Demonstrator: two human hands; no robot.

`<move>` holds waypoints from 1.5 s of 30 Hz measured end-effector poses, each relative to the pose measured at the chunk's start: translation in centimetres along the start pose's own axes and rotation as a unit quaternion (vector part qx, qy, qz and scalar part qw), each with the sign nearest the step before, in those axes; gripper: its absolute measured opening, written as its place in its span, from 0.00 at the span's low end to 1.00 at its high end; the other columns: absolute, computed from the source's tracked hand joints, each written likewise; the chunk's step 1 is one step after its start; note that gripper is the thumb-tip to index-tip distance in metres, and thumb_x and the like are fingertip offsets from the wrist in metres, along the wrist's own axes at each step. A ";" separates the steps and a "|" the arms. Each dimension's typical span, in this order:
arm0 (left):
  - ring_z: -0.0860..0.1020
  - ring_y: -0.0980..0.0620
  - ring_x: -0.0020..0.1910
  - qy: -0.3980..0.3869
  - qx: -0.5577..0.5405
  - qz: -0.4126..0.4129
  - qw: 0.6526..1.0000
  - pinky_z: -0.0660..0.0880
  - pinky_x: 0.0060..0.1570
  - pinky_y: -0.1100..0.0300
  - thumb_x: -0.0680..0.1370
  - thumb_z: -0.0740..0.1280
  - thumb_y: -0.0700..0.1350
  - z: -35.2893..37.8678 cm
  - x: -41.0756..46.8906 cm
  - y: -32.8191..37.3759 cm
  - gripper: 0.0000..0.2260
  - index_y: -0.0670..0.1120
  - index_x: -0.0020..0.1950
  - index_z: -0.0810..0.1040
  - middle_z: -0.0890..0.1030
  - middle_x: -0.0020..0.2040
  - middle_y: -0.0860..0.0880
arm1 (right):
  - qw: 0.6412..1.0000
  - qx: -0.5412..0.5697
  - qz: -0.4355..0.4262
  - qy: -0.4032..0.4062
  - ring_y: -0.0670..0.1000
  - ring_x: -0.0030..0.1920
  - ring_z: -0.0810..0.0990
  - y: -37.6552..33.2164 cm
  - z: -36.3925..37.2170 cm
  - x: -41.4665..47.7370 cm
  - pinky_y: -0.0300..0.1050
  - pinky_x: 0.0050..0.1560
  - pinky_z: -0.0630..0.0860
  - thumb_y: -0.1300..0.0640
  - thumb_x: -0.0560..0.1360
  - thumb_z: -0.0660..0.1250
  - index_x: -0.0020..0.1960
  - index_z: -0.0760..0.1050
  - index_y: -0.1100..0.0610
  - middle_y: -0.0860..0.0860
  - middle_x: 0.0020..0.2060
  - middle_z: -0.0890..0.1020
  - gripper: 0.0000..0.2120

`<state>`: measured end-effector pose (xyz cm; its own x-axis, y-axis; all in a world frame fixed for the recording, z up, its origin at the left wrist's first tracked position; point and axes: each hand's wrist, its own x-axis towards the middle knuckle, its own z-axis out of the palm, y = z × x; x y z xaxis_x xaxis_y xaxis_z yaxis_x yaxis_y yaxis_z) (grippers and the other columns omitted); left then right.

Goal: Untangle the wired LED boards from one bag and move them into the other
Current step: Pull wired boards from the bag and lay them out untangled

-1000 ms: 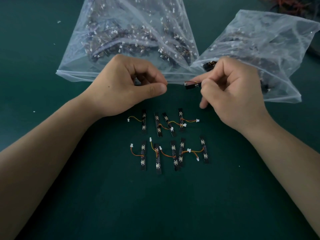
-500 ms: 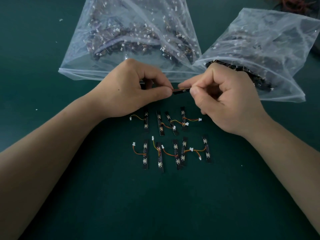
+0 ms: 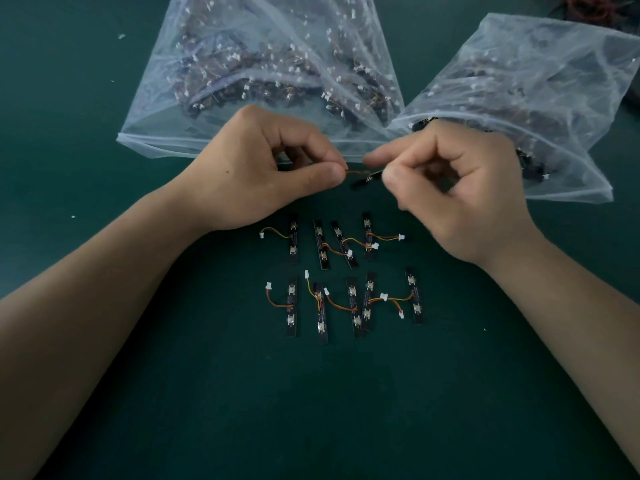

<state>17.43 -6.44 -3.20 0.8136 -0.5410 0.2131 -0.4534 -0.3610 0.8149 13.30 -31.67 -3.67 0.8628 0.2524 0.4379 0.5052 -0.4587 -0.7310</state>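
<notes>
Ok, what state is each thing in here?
held board: held between both hands
left hand: pinching its wire
right hand: pinching the held board
left bag: lying flat, full of boards
right bag: lying flat, holding boards
loose boards: flat in two rows

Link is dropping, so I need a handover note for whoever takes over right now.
Left hand: fingers pinch the wire of one LED board.
Right hand: pinches that board, in front of the left bag and right bag.
Done: nine loose boards lie in two rows on the green mat.
Left: free the held board, bag the loose ones; both bags hold many more.
</notes>
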 end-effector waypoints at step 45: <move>0.81 0.50 0.42 0.020 -0.008 -0.044 0.999 0.76 0.44 0.64 0.81 0.72 0.47 -0.2 0.1 -0.6 0.09 0.51 0.60 0.84 0.86 0.48 0.49 | 0.977 -0.169 0.038 -0.123 0.45 0.38 0.75 1.3 -2.3 0.4 0.48 0.45 0.75 0.49 0.78 0.70 0.56 0.85 0.50 0.41 0.54 0.82 0.10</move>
<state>17.87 -6.08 -3.57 0.8643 -0.4762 0.1617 -0.3736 -0.3928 0.8403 14.22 -34.11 -3.26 0.8963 0.3854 0.2195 0.4416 -0.7290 -0.5230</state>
